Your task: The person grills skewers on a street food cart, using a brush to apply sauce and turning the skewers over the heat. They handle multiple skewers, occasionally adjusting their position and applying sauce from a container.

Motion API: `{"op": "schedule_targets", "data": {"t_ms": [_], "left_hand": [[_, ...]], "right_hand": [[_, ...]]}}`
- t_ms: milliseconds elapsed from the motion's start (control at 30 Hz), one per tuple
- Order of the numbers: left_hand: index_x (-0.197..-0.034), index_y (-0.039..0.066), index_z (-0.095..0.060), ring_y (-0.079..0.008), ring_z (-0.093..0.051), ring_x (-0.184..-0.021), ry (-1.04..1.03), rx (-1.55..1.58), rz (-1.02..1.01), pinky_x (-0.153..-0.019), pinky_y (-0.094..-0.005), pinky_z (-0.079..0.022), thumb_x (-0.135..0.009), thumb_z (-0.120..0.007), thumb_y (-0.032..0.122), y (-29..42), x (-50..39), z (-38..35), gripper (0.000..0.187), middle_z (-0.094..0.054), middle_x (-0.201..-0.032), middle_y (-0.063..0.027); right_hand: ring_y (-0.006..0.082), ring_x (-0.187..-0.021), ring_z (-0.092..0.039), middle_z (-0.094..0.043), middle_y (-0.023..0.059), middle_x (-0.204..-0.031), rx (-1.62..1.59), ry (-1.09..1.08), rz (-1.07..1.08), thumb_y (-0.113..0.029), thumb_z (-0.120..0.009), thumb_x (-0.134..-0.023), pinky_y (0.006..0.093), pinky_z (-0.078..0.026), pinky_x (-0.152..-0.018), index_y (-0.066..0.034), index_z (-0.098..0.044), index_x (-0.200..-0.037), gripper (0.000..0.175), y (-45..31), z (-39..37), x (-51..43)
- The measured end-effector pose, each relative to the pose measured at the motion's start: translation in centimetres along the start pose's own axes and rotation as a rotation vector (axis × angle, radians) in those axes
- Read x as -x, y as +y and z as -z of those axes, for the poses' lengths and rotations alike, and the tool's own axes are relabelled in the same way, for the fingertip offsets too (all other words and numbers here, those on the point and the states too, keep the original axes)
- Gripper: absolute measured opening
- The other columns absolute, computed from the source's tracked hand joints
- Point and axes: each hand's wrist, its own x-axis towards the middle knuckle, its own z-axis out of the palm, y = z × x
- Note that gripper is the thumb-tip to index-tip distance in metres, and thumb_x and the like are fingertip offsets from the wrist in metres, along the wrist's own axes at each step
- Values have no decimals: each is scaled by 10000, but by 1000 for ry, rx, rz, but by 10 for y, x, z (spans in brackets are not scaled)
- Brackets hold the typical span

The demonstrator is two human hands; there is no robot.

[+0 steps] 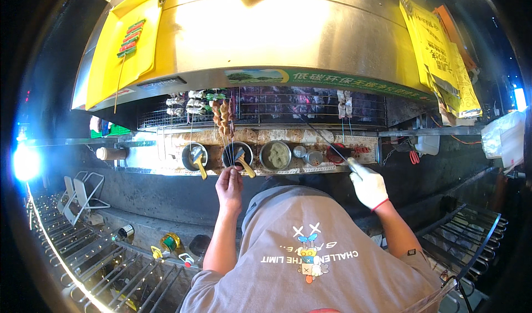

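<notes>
My bare left hand (230,184) pinches the thin sticks of several meat skewers (224,115). Their browned meat reaches over the front edge of a charcoal grill grate (266,109). My right hand (370,190), in a white glove with a red cuff, grips the handle of a long thin metal rod (326,140), whose far end reaches the glowing coals. Pale skewers (196,102) lie at the left of the grate, and two more skewers (344,104) lie at its right. Just beyond my left hand stand two bowls, each with a yellow-handled brush (199,163).
A metal bowl of pale seasoning (276,155) and a shaker (313,158) share the front shelf with a red container (336,153). Above the grate juts a steel hood (266,34). On its left, a yellow tray (102,70) holds one colourful skewer (132,38); yellow packets (436,51) hang right.
</notes>
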Motion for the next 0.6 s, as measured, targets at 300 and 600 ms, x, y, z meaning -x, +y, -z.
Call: {"op": "schedule_targets", "data": {"t_ms": [300, 600], "left_hand": [[-967, 43, -625, -23, -354, -551, 39, -10, -26, -488, -178, -264, -989, -531, 175, 0, -1, -2, 164, -463, -658, 57], [-981, 49, -620, -14, -355, -549, 10, 4, 27, -484, -171, -256, -988, -536, 188, 6, 0, 0, 163, -462, -658, 61]], "right_hand": [[284, -523, -538, -534, 104, -675, 692, 40, 98, -155, -534, -825, 418, -432, -515, -199, -609, -1248, 432, 8, -35, -2], [322, -667, -569, -544, 124, -747, 669, -120, 139, -111, -519, -809, 468, -430, -630, -239, -572, -1285, 495, 13, -57, -12]]}}
